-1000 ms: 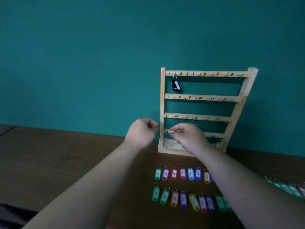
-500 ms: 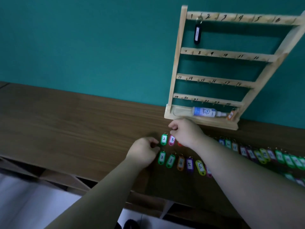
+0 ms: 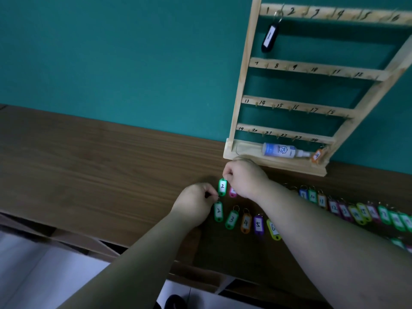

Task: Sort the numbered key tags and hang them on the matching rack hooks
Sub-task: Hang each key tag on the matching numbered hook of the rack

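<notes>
A wooden rack (image 3: 242, 85) with numbered hooks leans against the teal wall. A black tag 1 (image 3: 270, 37) hangs on its first hook. Two rows of coloured numbered key tags lie on the brown table (image 3: 89, 166). My right hand (image 3: 244, 179) pinches the ring of a green tag 2 (image 3: 222, 186) in the far row. My left hand (image 3: 195, 202) pinches the ring of another green tag 2 (image 3: 218, 211) in the near row. Beside that one lie a green tag 3 (image 3: 231, 219), an orange tag 4 (image 3: 246, 223) and a purple tag 5 (image 3: 258, 224).
A white spray bottle (image 3: 282, 150) and an orange tag (image 3: 316, 156) rest on the rack's base shelf. More tags (image 3: 356, 210) run to the right edge, partly hidden by my right forearm. The table's front edge runs across the lower left, with pale floor below.
My view dropped from the rack to the table. Both hands came down from in front of the rack to the tag rows, and each has taken hold of a green tag 2 ring.
</notes>
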